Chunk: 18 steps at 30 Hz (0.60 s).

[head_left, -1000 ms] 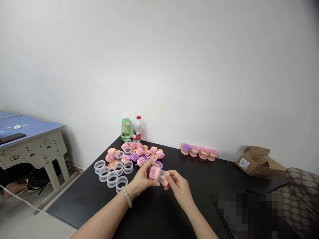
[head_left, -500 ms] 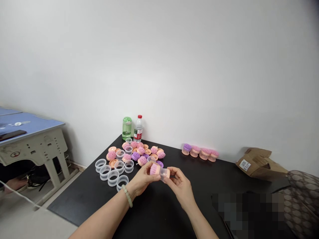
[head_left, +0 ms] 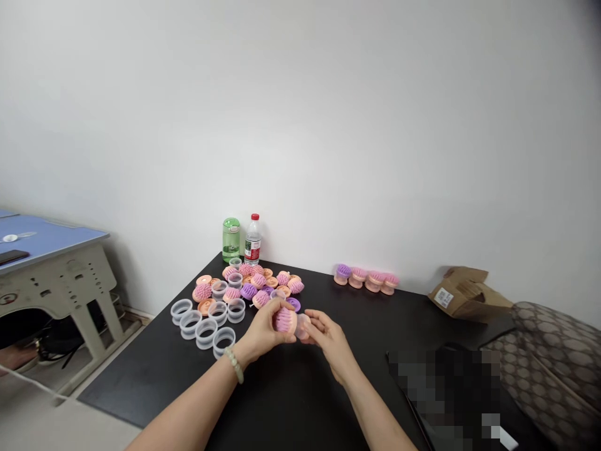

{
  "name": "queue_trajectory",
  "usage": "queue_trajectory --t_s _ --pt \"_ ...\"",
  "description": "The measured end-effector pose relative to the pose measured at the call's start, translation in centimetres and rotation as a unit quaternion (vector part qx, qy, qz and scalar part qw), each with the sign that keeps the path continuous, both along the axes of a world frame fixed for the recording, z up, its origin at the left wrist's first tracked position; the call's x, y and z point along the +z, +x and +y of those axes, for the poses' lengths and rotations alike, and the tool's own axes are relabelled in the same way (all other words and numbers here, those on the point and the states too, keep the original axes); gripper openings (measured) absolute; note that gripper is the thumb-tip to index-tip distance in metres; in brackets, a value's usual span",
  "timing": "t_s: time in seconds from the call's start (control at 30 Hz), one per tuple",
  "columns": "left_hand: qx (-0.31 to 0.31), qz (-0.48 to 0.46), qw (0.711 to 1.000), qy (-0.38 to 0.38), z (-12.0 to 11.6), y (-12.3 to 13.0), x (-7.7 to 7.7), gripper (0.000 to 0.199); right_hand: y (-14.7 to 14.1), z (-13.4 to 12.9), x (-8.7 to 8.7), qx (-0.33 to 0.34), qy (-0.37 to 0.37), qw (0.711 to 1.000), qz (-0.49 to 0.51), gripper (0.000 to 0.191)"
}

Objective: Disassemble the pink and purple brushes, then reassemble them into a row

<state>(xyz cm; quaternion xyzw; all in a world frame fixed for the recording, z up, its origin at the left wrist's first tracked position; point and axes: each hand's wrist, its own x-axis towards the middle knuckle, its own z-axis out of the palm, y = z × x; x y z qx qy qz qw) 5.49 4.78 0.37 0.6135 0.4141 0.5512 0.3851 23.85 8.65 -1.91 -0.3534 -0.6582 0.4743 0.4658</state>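
My left hand, with a beaded bracelet at the wrist, grips the pink bristled end of a brush. The fingers of my right hand are closed on the clear and peach end of the same brush, which lies sideways between both hands. Just beyond my left hand is a cluster of pink and purple bristled heads and peach caps. Several clear rings lie to the left of it. Four joined-looking brushes stand upright in a row by the wall, one purple and the others pink.
A green bottle and a red-capped water bottle stand at the back left corner of the black table. An opened brown paper bag is at the right, near a patterned fabric. A blue desk stands far left.
The brush has turned so more of its pink bristles face me, and my right fingers have shifted on its clear end. The whole view has shifted slightly, moving the scene left.
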Motion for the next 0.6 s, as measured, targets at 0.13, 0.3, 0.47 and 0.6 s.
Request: queue_trajectory --t_s 0.13,0.3,0.47,0.6 --pt "0.077 0.095 0.992 0.027 0.3 0.2 -0.5 0.055 0.3 0.3 -0.1 -0.042 0.181 0.976 -0.114 0.036" --pt "0.082 0.113 0.989 0.038 0.4 0.4 -1.1 0.057 0.0 -0.7 0.6 -0.039 0.252 0.952 -0.168 0.046" --pt "0.04 0.083 0.995 0.033 0.7 0.7 -2.1 0.055 0.2 0.0 0.6 -0.116 0.27 0.933 -0.205 0.033" --pt "0.06 0.083 0.994 0.046 1.0 0.8 -2.6 0.049 1.9 2.3 -0.4 -0.233 0.229 0.918 -0.222 0.023"
